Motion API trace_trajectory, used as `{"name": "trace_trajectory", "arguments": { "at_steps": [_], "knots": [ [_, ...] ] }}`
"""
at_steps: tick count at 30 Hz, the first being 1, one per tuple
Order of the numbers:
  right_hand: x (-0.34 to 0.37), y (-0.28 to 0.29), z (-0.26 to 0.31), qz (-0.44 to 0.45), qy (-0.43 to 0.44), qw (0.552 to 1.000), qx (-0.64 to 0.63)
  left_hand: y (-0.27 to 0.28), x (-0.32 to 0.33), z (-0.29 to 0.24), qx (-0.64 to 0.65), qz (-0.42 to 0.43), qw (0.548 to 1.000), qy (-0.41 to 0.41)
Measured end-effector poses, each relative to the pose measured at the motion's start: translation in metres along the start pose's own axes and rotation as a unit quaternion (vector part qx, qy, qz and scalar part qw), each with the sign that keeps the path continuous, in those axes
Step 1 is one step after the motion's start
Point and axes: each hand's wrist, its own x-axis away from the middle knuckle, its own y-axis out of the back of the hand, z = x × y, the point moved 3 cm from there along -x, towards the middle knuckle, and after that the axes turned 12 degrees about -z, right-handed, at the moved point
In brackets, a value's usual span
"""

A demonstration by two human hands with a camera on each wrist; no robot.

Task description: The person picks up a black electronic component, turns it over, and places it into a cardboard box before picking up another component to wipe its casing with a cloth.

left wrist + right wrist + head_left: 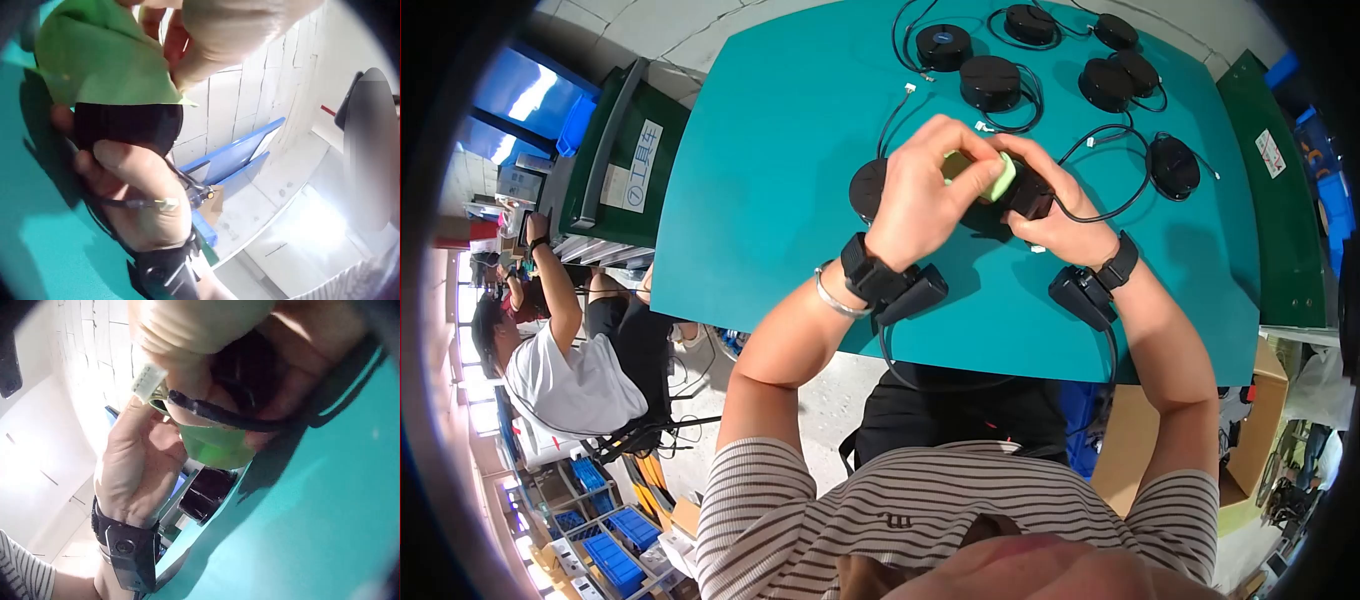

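Note:
My right hand [1065,225] grips a round black puck-shaped device [125,128] with a cable, held over the table. A light green cloth [100,59] drapes over the device's face in the left wrist view. My left hand [920,195] pinches this cloth between thumb and fingers, against the device. The device's cable ends in a white connector [149,382], which hangs by the right hand in the right wrist view. Just left of my left hand, another black puck [867,190] lies on the table, partly hidden by that hand.
On the green table [750,200], several more black pucks with cables lie toward the far side, among them one at the centre [990,83] and one at the right [1174,167]. A cardboard box [1130,440] stands below the near edge. Another person [570,370] sits at the left.

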Motion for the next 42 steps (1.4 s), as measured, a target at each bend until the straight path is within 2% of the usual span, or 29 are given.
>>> {"name": "trace_trajectory", "arguments": {
  "at_steps": [1, 3, 4, 5, 7, 11, 13, 16, 17, 19, 20, 22, 23, 25, 26, 29, 30, 31, 33, 37, 40, 42],
  "knots": [
    [0.0, 0.001, -0.001, -0.002, -0.001, 1.0, -0.001, -0.001, 0.001, -0.007, -0.005, 0.006, 0.999, -0.053],
    [-0.001, 0.001, -0.001, -0.006, -0.003, 1.0, 0.003, -0.001, 0.0, -0.006, -0.036, 0.011, 0.997, -0.064],
    [-0.002, -0.001, -0.001, 0.01, -0.052, 0.996, -0.065, 0.0, -0.003, 0.001, -0.015, 0.0, 1.0, -0.012],
    [-0.002, -0.001, -0.002, 0.009, -0.05, 0.997, -0.066, 0.001, -0.006, 0.005, 0.005, -0.011, 0.999, 0.039],
    [-0.003, 0.002, -0.002, 0.009, -0.023, 0.992, -0.121, 0.004, -0.006, 0.005, -0.033, -0.004, 0.999, 0.033],
    [-0.001, 0.006, 0.007, -0.012, -0.06, 0.983, -0.171, 0.002, -0.004, 0.003, 0.029, 0.017, 0.998, 0.061],
    [-0.002, 0.007, 0.003, -0.022, -0.038, 0.986, -0.158, 0.002, -0.003, 0.0, 0.05, 0.019, 0.996, 0.066],
    [-0.002, 0.007, 0.001, -0.022, -0.012, 0.988, -0.151, 0.0, 0.004, -0.011, 0.116, 0.026, 0.993, 0.012],
    [-0.002, 0.008, 0.002, -0.011, -0.006, 0.988, -0.152, 0.001, 0.004, -0.019, 0.052, 0.032, 0.994, -0.086],
    [-0.002, 0.005, 0.002, -0.006, -0.04, 0.985, -0.166, 0.002, 0.005, -0.021, 0.02, 0.021, 0.994, -0.109],
    [-0.002, 0.005, 0.002, -0.017, -0.024, 0.989, -0.148, 0.001, 0.003, -0.018, 0.02, 0.021, 0.994, -0.108],
    [-0.003, 0.005, 0.001, -0.024, -0.018, 0.992, -0.119, 0.002, -0.002, -0.004, 0.012, -0.01, 1.0, 0.019],
    [-0.002, 0.005, 0.001, -0.023, -0.017, 0.992, -0.119, 0.001, -0.001, -0.004, 0.011, -0.01, 1.0, 0.019],
    [0.002, 0.003, -0.001, -0.004, -0.081, 0.987, -0.142, -0.002, 0.003, -0.007, 0.051, 0.007, 0.998, -0.026],
    [-0.001, 0.002, -0.001, 0.0, -0.02, 0.991, -0.129, -0.003, 0.006, -0.014, -0.002, 0.017, 0.996, -0.093],
    [0.0, 0.003, -0.003, -0.013, -0.048, 0.992, -0.113, -0.002, 0.002, -0.01, -0.017, 0.013, 0.998, -0.055],
    [-0.001, 0.002, -0.004, -0.027, -0.019, 0.994, -0.103, 0.0, -0.001, -0.005, -0.017, 0.005, 1.0, -0.015],
    [-0.001, 0.002, -0.003, -0.028, -0.019, 0.994, -0.106, 0.003, -0.004, -0.001, -0.053, -0.004, 0.999, -0.01],
    [0.001, 0.003, -0.001, -0.008, -0.061, 0.989, -0.136, 0.004, -0.006, 0.003, -0.041, 0.014, 0.999, 0.03],
    [0.0, 0.002, -0.003, -0.027, -0.03, 0.992, -0.123, -0.001, -0.001, -0.004, 0.001, 0.028, 1.0, 0.01],
    [-0.001, 0.003, -0.007, -0.021, -0.025, 0.99, -0.14, -0.002, 0.001, -0.014, 0.009, 0.046, 0.998, -0.036],
    [-0.001, 0.003, -0.008, -0.027, -0.03, 0.989, -0.14, -0.003, -0.003, -0.002, 0.007, 0.032, 0.999, -0.018]
  ]
}}
